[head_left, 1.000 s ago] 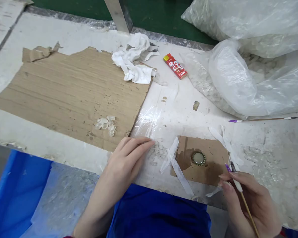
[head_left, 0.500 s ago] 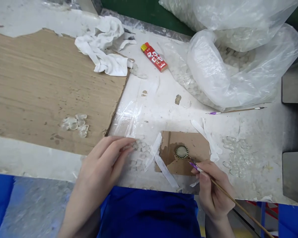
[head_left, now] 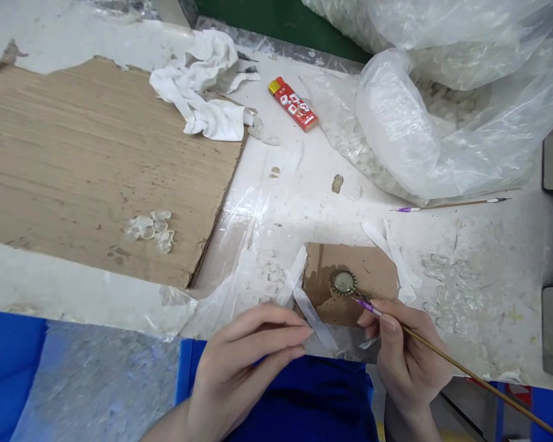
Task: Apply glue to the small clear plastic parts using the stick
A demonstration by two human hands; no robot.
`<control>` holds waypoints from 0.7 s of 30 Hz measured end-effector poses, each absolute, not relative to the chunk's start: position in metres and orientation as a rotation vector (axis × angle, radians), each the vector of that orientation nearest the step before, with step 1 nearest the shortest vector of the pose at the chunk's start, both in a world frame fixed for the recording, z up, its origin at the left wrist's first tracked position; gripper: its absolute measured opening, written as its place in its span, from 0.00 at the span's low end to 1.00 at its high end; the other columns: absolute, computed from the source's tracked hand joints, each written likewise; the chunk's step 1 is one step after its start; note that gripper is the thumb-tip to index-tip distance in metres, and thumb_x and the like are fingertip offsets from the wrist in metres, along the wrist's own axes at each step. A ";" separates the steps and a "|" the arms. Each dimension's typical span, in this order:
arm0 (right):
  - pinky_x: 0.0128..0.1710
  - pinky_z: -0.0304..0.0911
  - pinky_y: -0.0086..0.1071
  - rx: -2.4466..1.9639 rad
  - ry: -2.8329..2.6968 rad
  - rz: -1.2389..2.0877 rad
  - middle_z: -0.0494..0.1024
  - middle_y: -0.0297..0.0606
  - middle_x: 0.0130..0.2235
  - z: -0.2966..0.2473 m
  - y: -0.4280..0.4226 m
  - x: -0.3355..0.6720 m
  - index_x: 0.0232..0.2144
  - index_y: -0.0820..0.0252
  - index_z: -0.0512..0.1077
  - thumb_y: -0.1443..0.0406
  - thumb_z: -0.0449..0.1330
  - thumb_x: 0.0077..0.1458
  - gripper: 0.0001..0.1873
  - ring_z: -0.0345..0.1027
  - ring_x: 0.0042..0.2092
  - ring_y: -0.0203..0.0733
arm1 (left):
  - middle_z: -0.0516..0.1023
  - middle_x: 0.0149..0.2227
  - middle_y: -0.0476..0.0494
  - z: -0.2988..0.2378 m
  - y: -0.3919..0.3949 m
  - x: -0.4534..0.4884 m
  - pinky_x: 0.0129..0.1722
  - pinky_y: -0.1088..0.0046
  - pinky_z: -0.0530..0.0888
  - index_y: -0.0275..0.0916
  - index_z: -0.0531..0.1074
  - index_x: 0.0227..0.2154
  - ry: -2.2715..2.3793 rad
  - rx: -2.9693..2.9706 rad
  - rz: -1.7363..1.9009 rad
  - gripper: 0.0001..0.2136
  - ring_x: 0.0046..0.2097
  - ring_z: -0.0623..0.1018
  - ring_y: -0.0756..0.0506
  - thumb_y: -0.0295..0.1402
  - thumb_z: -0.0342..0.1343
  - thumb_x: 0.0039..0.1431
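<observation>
My right hand (head_left: 408, 350) is shut on a thin wooden-handled brush (head_left: 461, 359) with a purple grip, its tip touching or just beside a round gold-rimmed metal setting (head_left: 344, 283) with a pale domed centre. The setting lies on a small cardboard piece (head_left: 350, 282). My left hand (head_left: 253, 362) rests at the table's near edge, holding nothing, its fingertips next to a white paper strip (head_left: 311, 318). Just beyond those fingers lies a small heap of clear glass pieces (head_left: 270, 276).
A large cardboard sheet (head_left: 96, 172) carries a few clear glass pieces (head_left: 150, 230). Behind lie a white cloth (head_left: 198, 92), a red lighter (head_left: 294, 104) and bulging plastic bags of glass pieces (head_left: 442, 123). A second brush (head_left: 451, 205) lies before them; more glass (head_left: 447, 288) sits at right.
My left hand has moved right and toward me, away from the glass heap to beside the white strip. The right hand has brought the brush tip up to the setting.
</observation>
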State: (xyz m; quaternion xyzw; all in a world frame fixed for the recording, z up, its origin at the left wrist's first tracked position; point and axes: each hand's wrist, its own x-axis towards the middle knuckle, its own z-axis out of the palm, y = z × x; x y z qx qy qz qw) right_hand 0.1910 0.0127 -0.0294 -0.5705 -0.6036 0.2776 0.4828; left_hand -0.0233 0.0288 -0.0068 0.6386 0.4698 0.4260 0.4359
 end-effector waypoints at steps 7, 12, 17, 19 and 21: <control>0.20 0.69 0.27 -1.340 -1.380 0.705 0.80 0.32 0.27 -0.030 0.011 0.190 0.46 0.56 0.79 0.68 0.59 0.69 0.08 0.72 0.23 0.35 | 0.88 0.30 0.48 -0.006 0.028 -0.017 0.32 0.80 0.85 0.42 0.83 0.35 1.152 1.455 1.133 0.03 0.29 0.87 0.48 0.27 0.69 0.62; 0.20 0.71 0.32 -1.280 -1.332 0.632 0.79 0.34 0.25 -0.030 0.011 0.189 0.45 0.58 0.79 0.68 0.61 0.68 0.07 0.73 0.24 0.39 | 0.90 0.34 0.46 -0.004 0.032 -0.016 0.33 0.77 0.86 0.42 0.84 0.34 1.125 1.500 1.101 0.11 0.32 0.89 0.46 0.18 0.64 0.62; 0.15 0.63 0.28 -1.300 -1.224 0.617 0.77 0.32 0.22 -0.029 0.012 0.187 0.42 0.59 0.79 0.68 0.60 0.69 0.07 0.68 0.19 0.36 | 0.88 0.31 0.45 -0.003 0.032 -0.016 0.31 0.76 0.86 0.41 0.83 0.30 1.136 1.409 1.122 0.06 0.30 0.87 0.46 0.25 0.69 0.61; 0.14 0.62 0.28 -1.308 -1.201 0.587 0.77 0.31 0.22 -0.029 0.013 0.186 0.40 0.59 0.79 0.67 0.61 0.69 0.06 0.68 0.19 0.36 | 0.86 0.29 0.47 -0.005 0.030 -0.016 0.28 0.78 0.84 0.41 0.82 0.28 1.145 1.426 1.166 0.07 0.28 0.85 0.48 0.27 0.70 0.61; 0.15 0.63 0.28 -1.319 -1.171 0.535 0.76 0.32 0.22 -0.028 0.014 0.185 0.38 0.59 0.79 0.66 0.63 0.68 0.06 0.68 0.19 0.36 | 0.85 0.30 0.48 -0.007 0.027 -0.015 0.27 0.79 0.84 0.41 0.83 0.31 1.159 1.472 1.205 0.05 0.28 0.85 0.48 0.26 0.69 0.62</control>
